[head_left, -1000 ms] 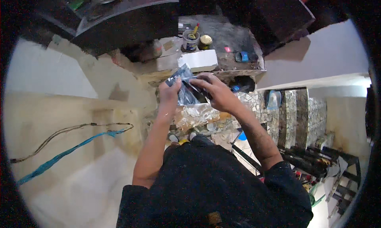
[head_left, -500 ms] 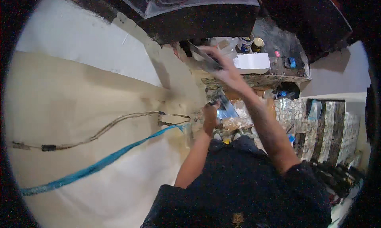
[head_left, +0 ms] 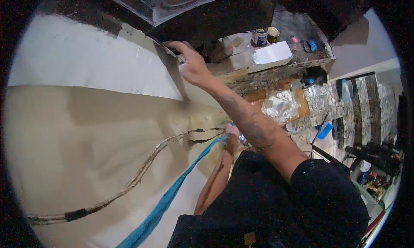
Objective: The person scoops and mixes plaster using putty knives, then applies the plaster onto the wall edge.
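My right hand (head_left: 192, 69) is up at the wall, fingers curled around a plastering trowel (head_left: 172, 53). Its blade is nearly edge-on and lies close against the wall at the border of the white coat. Low beside the hanging blue sleeve, my left hand (head_left: 232, 131) is closed on a broad putty knife (head_left: 242, 139), of which only a bluish sliver shows. My right forearm covers the rest of it. Smooth white filler (head_left: 86, 60) coats the upper wall, with bare beige wall (head_left: 95, 127) below.
A blue-wrapped cable (head_left: 172, 194) and a taped cable bundle (head_left: 146, 161) hang from the wall at the left. A dark hood (head_left: 211, 21) juts out above. On the counter stand tins (head_left: 259, 37), a white box (head_left: 272, 53) and a blue roll (head_left: 310, 46). Crumpled plastic (head_left: 282, 107) lies below.
My right hand has swung left with the trowel, from over the counter to the wall. The putty knife in my left hand, plain before, is now mostly hidden behind my forearm. My view has shifted.
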The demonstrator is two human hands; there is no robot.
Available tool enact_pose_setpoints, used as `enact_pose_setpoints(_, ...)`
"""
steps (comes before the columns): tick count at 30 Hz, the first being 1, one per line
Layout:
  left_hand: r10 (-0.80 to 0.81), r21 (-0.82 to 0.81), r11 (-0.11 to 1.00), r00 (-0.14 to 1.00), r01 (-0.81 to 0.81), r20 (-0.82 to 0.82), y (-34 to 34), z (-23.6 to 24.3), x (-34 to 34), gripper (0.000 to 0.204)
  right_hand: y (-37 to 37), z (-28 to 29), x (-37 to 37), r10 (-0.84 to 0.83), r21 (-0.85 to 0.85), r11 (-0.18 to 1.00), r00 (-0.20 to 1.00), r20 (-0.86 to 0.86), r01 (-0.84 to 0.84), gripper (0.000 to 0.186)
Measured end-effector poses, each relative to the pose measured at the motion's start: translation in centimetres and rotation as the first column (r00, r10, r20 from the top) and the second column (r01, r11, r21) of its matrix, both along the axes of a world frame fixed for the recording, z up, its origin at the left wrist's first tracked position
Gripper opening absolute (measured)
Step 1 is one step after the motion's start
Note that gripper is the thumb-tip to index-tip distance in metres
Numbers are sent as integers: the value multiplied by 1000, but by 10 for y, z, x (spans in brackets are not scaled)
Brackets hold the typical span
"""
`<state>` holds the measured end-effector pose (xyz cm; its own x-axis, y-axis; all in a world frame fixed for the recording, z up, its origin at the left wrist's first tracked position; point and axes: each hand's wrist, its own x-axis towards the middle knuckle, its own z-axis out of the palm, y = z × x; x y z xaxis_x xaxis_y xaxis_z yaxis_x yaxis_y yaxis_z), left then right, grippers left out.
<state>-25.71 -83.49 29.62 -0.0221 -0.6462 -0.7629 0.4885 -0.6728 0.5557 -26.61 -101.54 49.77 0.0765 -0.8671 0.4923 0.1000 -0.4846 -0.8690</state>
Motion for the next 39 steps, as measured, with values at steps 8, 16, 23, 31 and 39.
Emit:
enact_pose_setpoints(8,-55,4,998,998,55,-40,0,4,4,14,5,3,11,-183,40,981,977,-106,189,58)
enact_pose_setpoints(16,-116,-1,993,992,116,-55,-5,6,1,15,13,11,18,-169,124,968,933,-318,218,60)
enact_pose_setpoints(23,-125,-10,992,990,124,-67,-10,11,1,15,75,18,13,-204,-42,979,926,-317,201,52)
enact_pose_setpoints(31,-139,-26,990,987,138,-84,-10,17,-11,16,26,26,-20,-135,-28,991,989,-57,134,55)
enact_pose_setpoints(39,-129,-10,992,988,128,-83,-11,15,-10,16,8,35,14,-192,64,976,961,-201,208,57)
